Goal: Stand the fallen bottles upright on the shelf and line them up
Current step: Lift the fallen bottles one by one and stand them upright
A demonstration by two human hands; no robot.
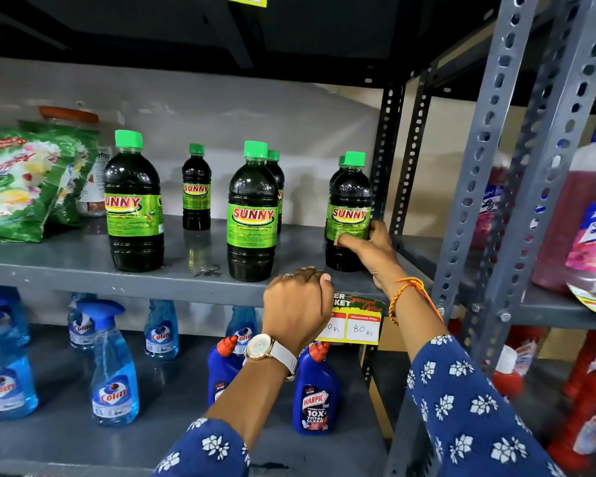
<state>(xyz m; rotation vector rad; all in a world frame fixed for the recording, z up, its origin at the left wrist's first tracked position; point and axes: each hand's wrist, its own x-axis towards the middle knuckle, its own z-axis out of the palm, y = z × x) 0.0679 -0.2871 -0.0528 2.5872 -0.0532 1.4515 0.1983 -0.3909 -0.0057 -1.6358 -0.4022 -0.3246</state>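
On the grey metal shelf (83, 259) six dark bottles with green caps stand upright, none lying down. The landmark is the middle bottle (252, 215) at the front edge. To its left, also near the front, stands a large bottle (134, 204); between the two and further back is a small bottle (196, 189). Just behind the middle bottle another bottle (276, 173) peeks out. To its right, near the shelf's upright post, stands the right-end bottle (349, 211), with one more bottle (339, 168) tucked right behind it (only its cap and shoulder show).

The right hand (367, 249) grasps the right-end bottle low on its label, thumb across the front and fingers wrapped round the far side. The left hand (296, 301) is clenched into a loose fist with nothing in it, just in front of and below the middle bottle, at the shelf's front lip. A green bag (31, 180) leans at the far left of the shelf.
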